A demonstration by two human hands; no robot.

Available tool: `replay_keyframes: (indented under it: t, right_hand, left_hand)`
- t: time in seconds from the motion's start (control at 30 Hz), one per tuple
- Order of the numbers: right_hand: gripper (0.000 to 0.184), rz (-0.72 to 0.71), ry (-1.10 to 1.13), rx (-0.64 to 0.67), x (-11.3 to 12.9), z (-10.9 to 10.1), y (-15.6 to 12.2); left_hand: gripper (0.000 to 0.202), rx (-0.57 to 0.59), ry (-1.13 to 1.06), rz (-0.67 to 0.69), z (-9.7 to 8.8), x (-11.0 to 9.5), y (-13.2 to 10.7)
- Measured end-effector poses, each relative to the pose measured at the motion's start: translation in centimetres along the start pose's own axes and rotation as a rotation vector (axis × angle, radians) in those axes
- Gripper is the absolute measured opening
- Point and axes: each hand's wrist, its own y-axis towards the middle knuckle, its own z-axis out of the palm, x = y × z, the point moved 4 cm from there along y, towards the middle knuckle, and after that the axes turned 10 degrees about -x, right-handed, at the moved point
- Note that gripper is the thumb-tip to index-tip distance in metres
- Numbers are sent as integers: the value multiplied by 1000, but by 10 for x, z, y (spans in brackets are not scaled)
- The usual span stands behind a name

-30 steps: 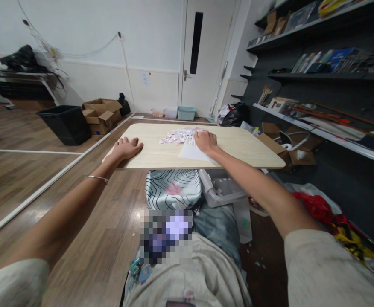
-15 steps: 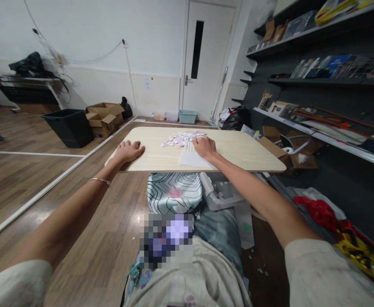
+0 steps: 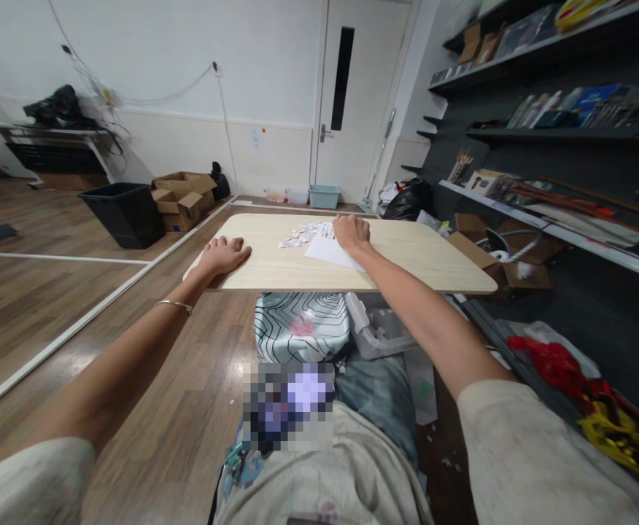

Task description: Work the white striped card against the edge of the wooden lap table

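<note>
Near the left edge of the tabletop (image 3: 423, 255), the left hand (image 3: 225, 256) rests, fingers loosely spread. Toward the far edge, the right hand (image 3: 352, 232) curls over a white sheet (image 3: 327, 252) beside paper scraps (image 3: 298, 237); whether it grips, I cannot tell.

1. No text, brand, number or sign can be read.
2. Paper notice (image 3: 254, 139), upper centre of the frame, on the wall (image 3: 276, 157) left of the door (image 3: 371, 109): faint marks, too small to read.
3. White sheet of paper (image 3: 327, 250), centre: no legible print.
4. Blue box (image 3: 604, 100), upper right, on a shelf (image 3: 549, 134): any lettering is too small.
5. Lower centre: a pixelated patch, unreadable.
</note>
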Motion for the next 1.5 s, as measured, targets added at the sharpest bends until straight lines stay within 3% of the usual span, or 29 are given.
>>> replay_keyframes:
  t: [0.1, 0.3, 0.5, 0.6, 0.93, 1.23, 1.5]
  right_hand:
    - [62, 13, -45, -11, 8, -3, -6]
    - [64, -148, 18, -22, 22, -7, -21]
    - [66, 107, -21, -82, -4, -5, -10]
    - [65, 139, -36, -86, -6, -3, -4]
    - [67, -66, -25, -82, 34, -2, 0]
    - [63, -310, 0, 25, 41, -13, -30]
    - [63, -351, 5, 55, 23, -14, -45]
  left_hand:
    - [92, 2, 1, 3, -1, 0, -1]
    - [93, 38, 8, 3, -4, -2, -1]
    - [95, 37, 11, 4, -5, -2, -3]
    - [94, 21, 2, 3, -5, -2, -3]
    - [90, 6, -16, 2, -4, 0, -2]
    - [90, 26, -19, 0, -7, -3, -4]
    - [90, 5, -35, 10, -5, 0, -1]
